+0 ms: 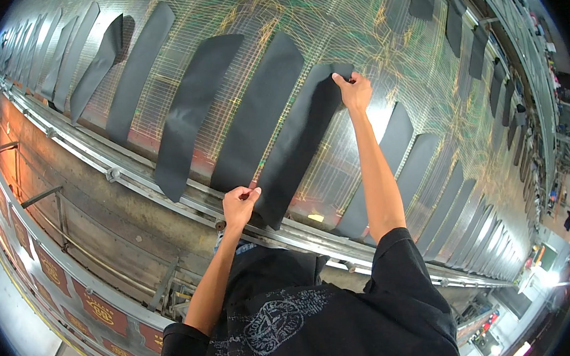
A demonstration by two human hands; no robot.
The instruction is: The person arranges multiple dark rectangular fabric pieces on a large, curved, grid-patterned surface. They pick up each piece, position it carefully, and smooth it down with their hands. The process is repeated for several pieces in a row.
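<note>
Dark fabric strips point(189, 112) lie in a row across a wide mesh belt point(368, 44), edged below by a metal rail point(131, 177). The left hand point(239, 205) pinches the near corner of one black strip point(296, 143) at the belt's lower edge. The right hand point(354, 89) grips that strip's far end, holding it stretched flat on the mesh. More strips point(417, 161) lie further right.

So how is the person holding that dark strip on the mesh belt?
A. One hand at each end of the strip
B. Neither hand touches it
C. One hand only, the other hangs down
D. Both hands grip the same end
A: the left hand pinches the near end of the dark strip while the right hand pinches its far end.
</note>
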